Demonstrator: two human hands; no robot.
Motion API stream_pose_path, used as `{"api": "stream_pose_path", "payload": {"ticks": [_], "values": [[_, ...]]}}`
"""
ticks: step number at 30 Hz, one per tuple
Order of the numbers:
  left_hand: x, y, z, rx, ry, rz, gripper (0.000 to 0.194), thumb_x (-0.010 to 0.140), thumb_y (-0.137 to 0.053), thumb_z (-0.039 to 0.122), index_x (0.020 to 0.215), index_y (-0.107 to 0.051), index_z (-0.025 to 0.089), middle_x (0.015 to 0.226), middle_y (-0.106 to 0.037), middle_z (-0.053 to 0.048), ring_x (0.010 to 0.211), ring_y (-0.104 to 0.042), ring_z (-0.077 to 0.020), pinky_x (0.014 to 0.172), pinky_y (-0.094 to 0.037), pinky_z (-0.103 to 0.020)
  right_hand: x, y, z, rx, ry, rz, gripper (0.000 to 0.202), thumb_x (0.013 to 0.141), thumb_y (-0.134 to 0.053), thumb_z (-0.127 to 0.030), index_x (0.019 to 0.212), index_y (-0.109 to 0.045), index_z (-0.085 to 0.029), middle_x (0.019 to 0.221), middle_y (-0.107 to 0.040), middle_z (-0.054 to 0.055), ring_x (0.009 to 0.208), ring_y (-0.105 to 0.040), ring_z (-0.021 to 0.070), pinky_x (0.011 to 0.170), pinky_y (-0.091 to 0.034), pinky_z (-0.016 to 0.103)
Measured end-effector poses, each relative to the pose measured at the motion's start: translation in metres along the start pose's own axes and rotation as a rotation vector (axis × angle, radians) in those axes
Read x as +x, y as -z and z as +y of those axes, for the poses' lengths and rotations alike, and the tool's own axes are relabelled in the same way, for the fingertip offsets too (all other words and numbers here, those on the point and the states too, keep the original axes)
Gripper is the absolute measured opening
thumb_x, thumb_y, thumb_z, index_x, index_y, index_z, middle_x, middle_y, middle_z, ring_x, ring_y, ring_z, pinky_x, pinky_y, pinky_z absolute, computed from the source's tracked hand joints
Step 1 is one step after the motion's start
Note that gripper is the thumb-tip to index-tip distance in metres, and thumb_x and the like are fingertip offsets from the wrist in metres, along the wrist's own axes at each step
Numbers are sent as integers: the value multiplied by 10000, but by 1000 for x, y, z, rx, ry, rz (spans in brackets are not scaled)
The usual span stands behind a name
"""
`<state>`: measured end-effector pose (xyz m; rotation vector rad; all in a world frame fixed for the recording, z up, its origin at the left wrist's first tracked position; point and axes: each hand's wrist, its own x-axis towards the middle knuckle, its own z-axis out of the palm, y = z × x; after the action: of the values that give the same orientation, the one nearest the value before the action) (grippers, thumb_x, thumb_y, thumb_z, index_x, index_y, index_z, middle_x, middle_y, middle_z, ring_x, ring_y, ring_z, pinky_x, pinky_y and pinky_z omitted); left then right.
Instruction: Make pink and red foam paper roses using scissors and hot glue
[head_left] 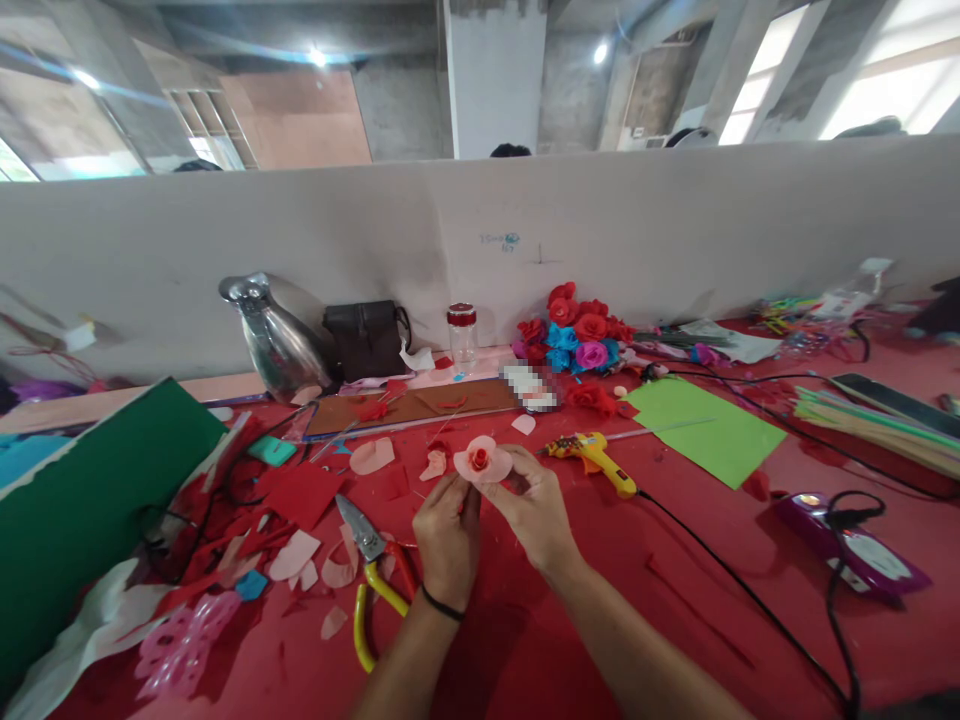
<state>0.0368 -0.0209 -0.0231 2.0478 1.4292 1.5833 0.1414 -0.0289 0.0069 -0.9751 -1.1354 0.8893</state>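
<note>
A paper flower [484, 460] with pale pink outer petals and a red centre is held up over the red table. My left hand [448, 535] grips it from below, fingers closed around its base. With bent fingers, my right hand [534, 510] pinches the right edge of its petals. To the left of my hands lie scissors [367, 535] with yellow and orange handles, and loose pink petal cut-outs [373, 456]. A yellow hot glue gun [600, 460] rests to the right, its black cord trailing toward the front.
Behind stand a steel jug [277, 340], a black bag [367, 338], a red-lidded jar [463, 340] and a bunch of paper roses [589, 330]. Right are a green sheet [705, 425] and a purple power strip [851, 545]. A green board [105, 520] and paper scraps [300, 492] occupy the left.
</note>
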Motion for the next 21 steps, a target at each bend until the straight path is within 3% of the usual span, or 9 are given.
{"api": "stream_pose_path", "payload": {"ticks": [12,21], "values": [[-4,-3,-4,-34,-13,6,194,818,-532,219,896,-703,168,894,-725,-91,797,-671,-177,740,-528,-273,1,2,3,-13,34,-38,99,740,-605,-182,801,-679,-206,875,-629,29,845,-582,175,780,-443,277],[-4,-4,-9,-87,-2,20,199,798,-551,199,913,-713,189,938,-725,-86,885,-658,-200,819,-513,-327,1,2,-1,-57,43,-33,23,711,-632,-178,728,-627,-193,826,-607,20,820,-565,173,767,-438,276]]}}
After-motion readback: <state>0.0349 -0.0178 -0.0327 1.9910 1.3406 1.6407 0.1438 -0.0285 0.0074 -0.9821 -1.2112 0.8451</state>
